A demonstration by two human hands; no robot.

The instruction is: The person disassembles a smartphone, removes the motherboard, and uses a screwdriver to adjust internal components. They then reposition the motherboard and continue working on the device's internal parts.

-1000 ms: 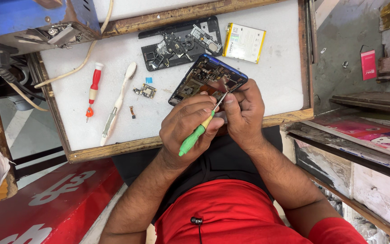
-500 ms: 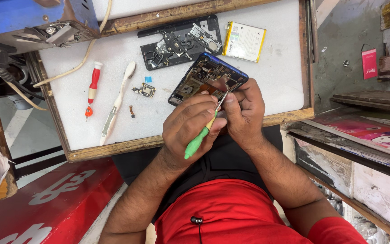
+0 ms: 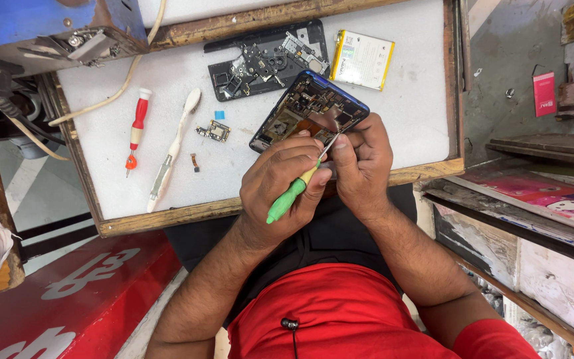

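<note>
An opened phone with a blue frame [image 3: 307, 106] lies tilted on the white work mat [image 3: 406, 113], its inner boards exposed. My left hand [image 3: 277, 183] is shut on a green-handled screwdriver [image 3: 290, 197], whose metal tip points into the phone's lower edge. My right hand [image 3: 365, 163] grips that lower edge of the phone, thumb beside the tip. Both hands touch over the tray's front wooden rim.
On the mat lie a removed black back panel with parts [image 3: 267, 58], a white and yellow battery [image 3: 362, 58], a small circuit board [image 3: 214, 131], a red-handled screwdriver [image 3: 135, 129] and a white brush-like tool [image 3: 173, 149]. A wooden frame [image 3: 167, 216] borders the mat; shelves stand right.
The green screwdriver has tilted slightly in my left hand; both hands stay at the phone's lower edge. Nothing else has moved.
</note>
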